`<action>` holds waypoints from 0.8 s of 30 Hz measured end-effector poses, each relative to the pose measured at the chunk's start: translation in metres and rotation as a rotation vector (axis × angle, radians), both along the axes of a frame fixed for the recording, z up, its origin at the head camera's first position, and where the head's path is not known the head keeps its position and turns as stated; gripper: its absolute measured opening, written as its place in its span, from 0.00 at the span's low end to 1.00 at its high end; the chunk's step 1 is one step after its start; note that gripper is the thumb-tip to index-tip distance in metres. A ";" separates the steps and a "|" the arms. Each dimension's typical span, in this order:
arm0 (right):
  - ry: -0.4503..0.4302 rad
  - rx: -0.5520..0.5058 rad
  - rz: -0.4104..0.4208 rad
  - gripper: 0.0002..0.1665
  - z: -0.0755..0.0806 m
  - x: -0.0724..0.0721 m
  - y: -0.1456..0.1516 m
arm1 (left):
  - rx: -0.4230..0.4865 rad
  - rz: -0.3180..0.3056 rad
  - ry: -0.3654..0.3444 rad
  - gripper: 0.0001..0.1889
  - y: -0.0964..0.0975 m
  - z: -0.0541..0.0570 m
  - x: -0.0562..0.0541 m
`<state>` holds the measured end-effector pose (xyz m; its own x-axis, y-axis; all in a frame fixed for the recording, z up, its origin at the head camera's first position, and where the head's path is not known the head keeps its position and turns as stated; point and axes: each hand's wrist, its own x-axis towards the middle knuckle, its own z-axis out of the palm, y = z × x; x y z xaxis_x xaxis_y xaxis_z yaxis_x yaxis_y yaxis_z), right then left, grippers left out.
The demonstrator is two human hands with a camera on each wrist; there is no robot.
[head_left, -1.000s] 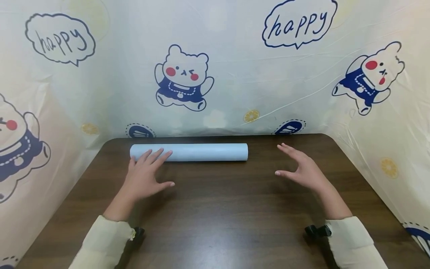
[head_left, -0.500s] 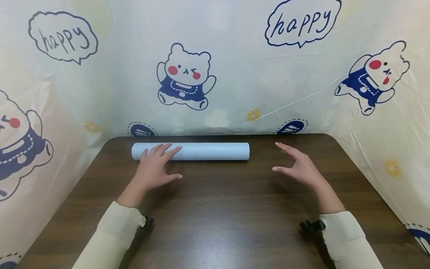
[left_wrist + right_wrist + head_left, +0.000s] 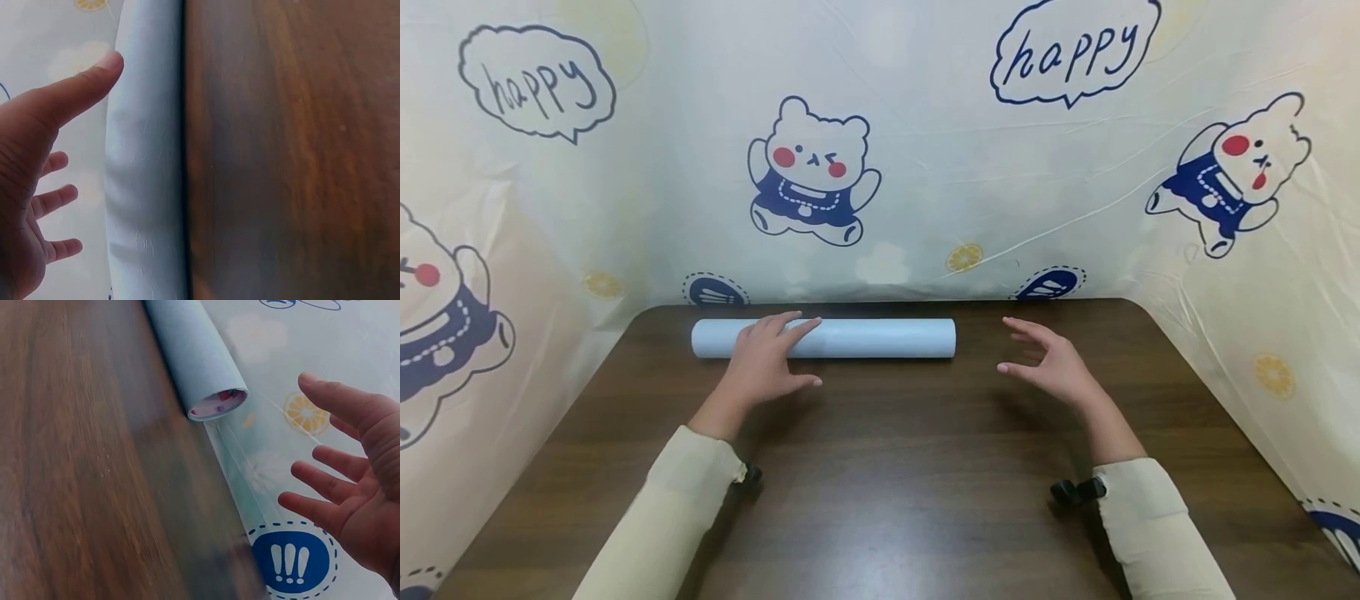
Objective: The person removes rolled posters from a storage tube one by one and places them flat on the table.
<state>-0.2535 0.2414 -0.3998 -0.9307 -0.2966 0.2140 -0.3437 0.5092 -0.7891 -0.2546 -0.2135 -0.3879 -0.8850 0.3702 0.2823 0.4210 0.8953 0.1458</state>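
Note:
A pale blue roll [image 3: 887, 338] lies crosswise along the far side of the brown table. Overlapping its left half in the head view is my left hand [image 3: 762, 360], fingers spread and thumb held apart. The left wrist view shows that thumb pointing across the roll [image 3: 147, 144], with nothing gripped. To the right of the roll hovers my right hand [image 3: 1051, 360], its fingers loosely extended around nothing. From the right wrist, the roll's near end [image 3: 217, 405] appears hollow, with white and reddish patches inside.
Dark wood grain covers the tabletop [image 3: 880, 483], which has rounded far corners. Behind it and on both sides hangs a pale curtain [image 3: 925, 167] printed with bears, lemon slices and "happy" bubbles. Each wrist wears a small black device [image 3: 1077, 493] by the cream sleeve.
My left hand has shifted right and slightly farther away, along the roll. The right hand has drifted a little left, toward the roll's end. The roll stays in place.

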 end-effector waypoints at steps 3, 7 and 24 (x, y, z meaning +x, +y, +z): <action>-0.039 -0.029 -0.007 0.43 -0.001 -0.002 -0.001 | 0.000 0.003 -0.019 0.51 0.003 -0.001 -0.007; -0.074 -0.075 -0.011 0.42 0.000 -0.004 -0.004 | 0.001 0.006 -0.040 0.50 0.007 -0.003 -0.015; -0.169 -0.177 -0.031 0.42 -0.015 -0.018 -0.009 | -0.050 -0.002 -0.085 0.42 0.021 -0.007 -0.038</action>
